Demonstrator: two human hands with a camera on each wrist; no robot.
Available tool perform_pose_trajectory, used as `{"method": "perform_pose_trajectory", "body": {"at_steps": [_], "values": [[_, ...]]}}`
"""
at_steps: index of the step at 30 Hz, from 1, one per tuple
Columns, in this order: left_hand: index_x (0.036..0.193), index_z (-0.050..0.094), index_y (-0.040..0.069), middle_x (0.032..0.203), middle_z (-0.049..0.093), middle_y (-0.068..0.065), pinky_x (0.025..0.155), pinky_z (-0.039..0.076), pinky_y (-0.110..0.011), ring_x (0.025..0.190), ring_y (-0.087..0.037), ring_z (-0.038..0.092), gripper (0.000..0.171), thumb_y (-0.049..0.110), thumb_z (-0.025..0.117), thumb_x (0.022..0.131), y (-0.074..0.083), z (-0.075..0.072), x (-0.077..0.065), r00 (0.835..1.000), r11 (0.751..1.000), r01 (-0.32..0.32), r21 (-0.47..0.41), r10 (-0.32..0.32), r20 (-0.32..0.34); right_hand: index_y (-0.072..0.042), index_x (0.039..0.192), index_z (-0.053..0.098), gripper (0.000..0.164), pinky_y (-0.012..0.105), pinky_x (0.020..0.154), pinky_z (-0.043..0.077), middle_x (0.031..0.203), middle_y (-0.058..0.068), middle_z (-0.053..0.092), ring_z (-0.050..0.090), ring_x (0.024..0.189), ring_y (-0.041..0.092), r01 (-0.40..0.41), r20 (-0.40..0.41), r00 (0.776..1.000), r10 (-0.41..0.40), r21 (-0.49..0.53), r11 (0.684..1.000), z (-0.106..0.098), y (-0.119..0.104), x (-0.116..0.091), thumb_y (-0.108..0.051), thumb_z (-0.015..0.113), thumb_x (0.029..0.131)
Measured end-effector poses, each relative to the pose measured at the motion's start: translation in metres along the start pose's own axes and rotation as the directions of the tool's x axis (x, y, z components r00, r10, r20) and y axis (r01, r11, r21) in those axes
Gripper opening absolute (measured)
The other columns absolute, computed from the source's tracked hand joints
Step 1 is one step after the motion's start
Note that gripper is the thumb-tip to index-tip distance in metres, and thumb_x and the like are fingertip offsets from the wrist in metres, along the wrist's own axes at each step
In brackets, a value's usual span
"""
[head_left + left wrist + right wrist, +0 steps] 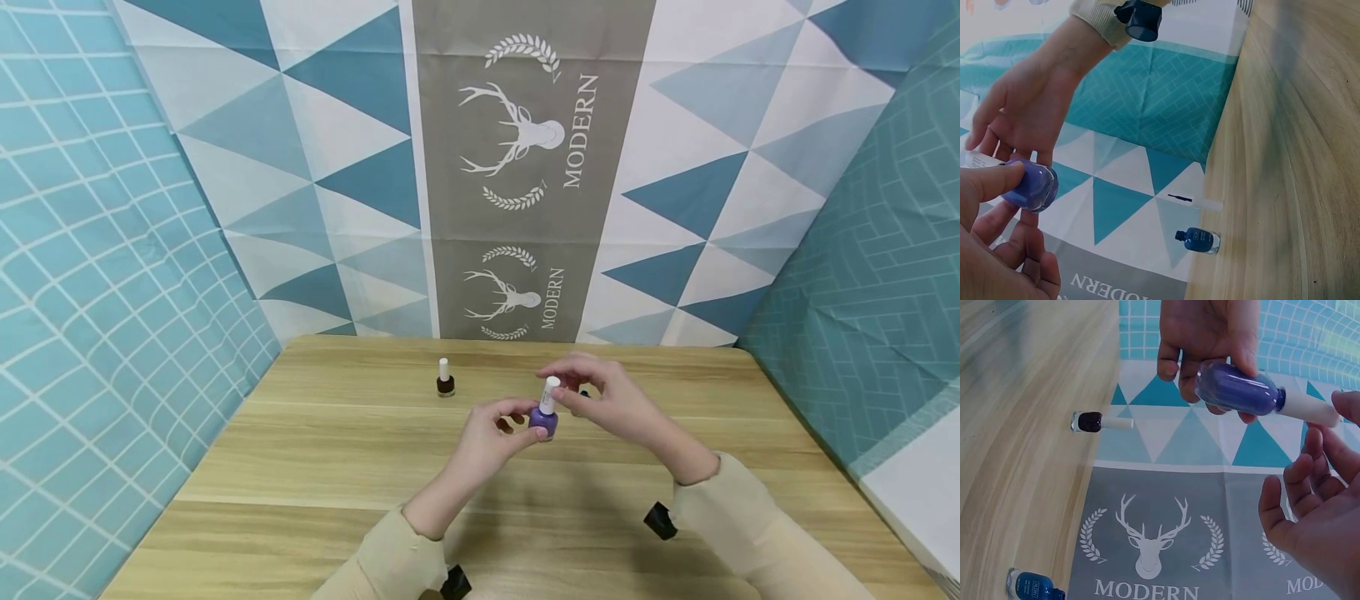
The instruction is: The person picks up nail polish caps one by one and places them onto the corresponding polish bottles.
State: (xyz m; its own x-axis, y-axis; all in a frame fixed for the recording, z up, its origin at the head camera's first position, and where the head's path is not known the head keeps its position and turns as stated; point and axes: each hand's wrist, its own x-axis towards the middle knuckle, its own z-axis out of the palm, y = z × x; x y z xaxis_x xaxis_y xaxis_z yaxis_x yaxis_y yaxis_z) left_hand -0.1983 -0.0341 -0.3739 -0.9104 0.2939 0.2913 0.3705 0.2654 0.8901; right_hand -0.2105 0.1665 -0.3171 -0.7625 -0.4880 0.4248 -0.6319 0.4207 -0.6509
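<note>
A nail polish bottle with purple polish and a white cap is held above the table, tilted slightly. My left hand pinches its glass body between thumb and fingers. At the top, my right hand has thumb and fingertips at the white cap, which still sits on the bottle neck. The right wrist view shows the purple bottle from the side, with the right fingers at the cap's end.
A dark nail polish bottle with a white cap stands at the back. A blue bottle stands uncapped, mostly hidden by the right hand in the head view. Its white brush cap stands beside it, brush upward. Patterned cloth backs the wooden table.
</note>
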Motion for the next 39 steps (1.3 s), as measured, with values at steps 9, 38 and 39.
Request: {"method": "perform_pose_trajectory", "body": {"at_steps": [9, 38, 39], "values": [[0.109, 0.071, 0.013, 0.096, 0.069, 0.000, 0.074, 0.046, -0.027, 0.091, -0.018, 0.057, 0.031, 0.025, 0.076, 0.080, 0.0006, 0.0002, -0.0008, 1.000, 0.999, -0.015, 0.032, 0.015, 0.011, -0.016, 0.110, 0.068, 0.021, 0.024, 0.058, 0.046, 0.095, -0.003, 0.062, 0.054, 0.074, 0.012, 0.038, 0.011, 0.999, -0.038, 0.020, 0.999, -0.0037, -0.0028, -0.0008, -0.010, 0.063, 0.090], [0.104, 0.071, 0.014, 0.090, 0.067, 0.004, 0.074, 0.045, -0.027, 0.092, -0.024, 0.059, 0.028, 0.023, 0.078, 0.078, 0.0037, 0.0036, 0.0004, 1.000, 1.000, 0.016, -0.018, -0.016, 0.001, -0.015, 0.091, 0.066, 0.009, 0.025, 0.061, 0.042, 0.079, -0.003, 0.053, 0.050, 0.074, 0.014, -0.091, -0.093, 0.992, 0.090, -0.011, 0.996, 0.0026, -0.0037, 0.0002, -0.019, 0.072, 0.084], [0.104, 0.071, 0.014, 0.090, 0.067, 0.004, 0.074, 0.045, -0.027, 0.092, -0.025, 0.059, 0.028, 0.023, 0.078, 0.078, 0.0036, 0.0036, 0.0006, 1.000, 1.000, 0.014, -0.018, -0.014, 0.001, -0.015, 0.090, 0.066, 0.010, 0.025, 0.061, 0.042, 0.079, -0.003, 0.053, 0.050, 0.074, 0.014, -0.092, -0.097, 0.991, 0.091, -0.011, 0.996, 0.0030, -0.0035, 0.0003, -0.019, 0.072, 0.084]]}}
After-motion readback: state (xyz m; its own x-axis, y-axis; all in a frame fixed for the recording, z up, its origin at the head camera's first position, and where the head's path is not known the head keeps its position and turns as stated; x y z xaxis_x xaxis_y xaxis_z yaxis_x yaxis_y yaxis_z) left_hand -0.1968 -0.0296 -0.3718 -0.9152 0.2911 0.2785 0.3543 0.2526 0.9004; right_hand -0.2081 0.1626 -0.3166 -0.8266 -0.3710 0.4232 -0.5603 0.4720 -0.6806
